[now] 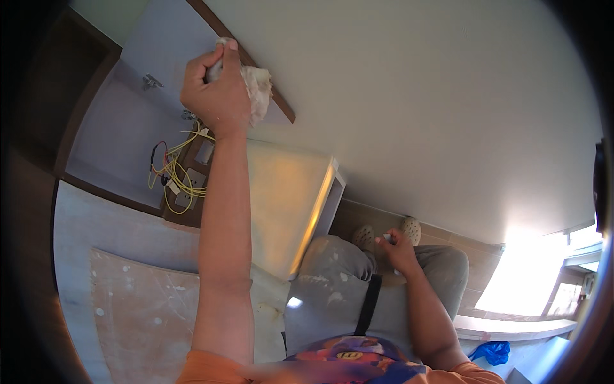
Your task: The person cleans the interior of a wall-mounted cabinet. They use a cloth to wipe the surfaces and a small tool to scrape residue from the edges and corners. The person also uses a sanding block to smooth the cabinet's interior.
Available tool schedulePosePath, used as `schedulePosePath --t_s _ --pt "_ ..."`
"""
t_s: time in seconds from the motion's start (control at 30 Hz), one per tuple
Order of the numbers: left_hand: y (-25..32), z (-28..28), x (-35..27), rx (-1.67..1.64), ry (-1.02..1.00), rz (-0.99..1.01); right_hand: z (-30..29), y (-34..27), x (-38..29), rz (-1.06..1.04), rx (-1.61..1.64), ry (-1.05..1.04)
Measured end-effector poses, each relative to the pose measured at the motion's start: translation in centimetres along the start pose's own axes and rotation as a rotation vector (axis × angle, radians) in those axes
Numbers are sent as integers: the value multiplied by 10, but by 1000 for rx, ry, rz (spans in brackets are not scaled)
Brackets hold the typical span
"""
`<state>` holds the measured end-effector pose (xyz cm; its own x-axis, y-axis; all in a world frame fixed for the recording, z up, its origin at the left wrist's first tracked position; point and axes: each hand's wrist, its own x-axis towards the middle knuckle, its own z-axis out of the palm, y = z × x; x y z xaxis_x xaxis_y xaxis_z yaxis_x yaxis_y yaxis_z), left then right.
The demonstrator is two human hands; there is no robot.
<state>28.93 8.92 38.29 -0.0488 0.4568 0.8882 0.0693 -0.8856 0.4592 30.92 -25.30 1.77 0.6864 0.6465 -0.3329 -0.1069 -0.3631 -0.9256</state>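
Observation:
My left hand [218, 86] is raised at the upper left, gripping a crumpled whitish cloth [259, 89] against the brown edge of an open cabinet door [283, 106]. Part of the cloth bunches up between thumb and fingers. My right hand [398, 249] is low over my knees, its fingers curled round a small pale object [387, 237] that I cannot identify. Below my left hand, yellow wires [180, 180] lie coiled in front of power sockets [192, 182] on a brown panel.
A metal hinge [152, 82] sticks out inside the cabinet. A large pale wall [422, 105] rises on the right. Beside my legs stands a lit pale cabinet unit [283, 201]. A stained board [139, 307] lies at lower left, and a blue plastic bag [494, 353] at lower right.

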Motion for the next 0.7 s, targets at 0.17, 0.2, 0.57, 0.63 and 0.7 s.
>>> schedulePosePath --t_s 0.17,0.2,0.57,0.63,0.7 --pt "-37 -8 -100 -34 -79 -171 -1 -3 -1 -28 -23 10" --pt "-40 -9 -115 -38 -98 -236 -2 -3 -1 -22 -33 12" --pt "-62 -48 -165 2 -248 -745 -6 -7 1 17 -101 -5" --pt "-71 -54 -146 -111 -128 -734 -5 -8 -1 43 -41 -19" --pt "-73 -47 -133 -114 -89 -691 -5 -10 -1 58 -31 -29"
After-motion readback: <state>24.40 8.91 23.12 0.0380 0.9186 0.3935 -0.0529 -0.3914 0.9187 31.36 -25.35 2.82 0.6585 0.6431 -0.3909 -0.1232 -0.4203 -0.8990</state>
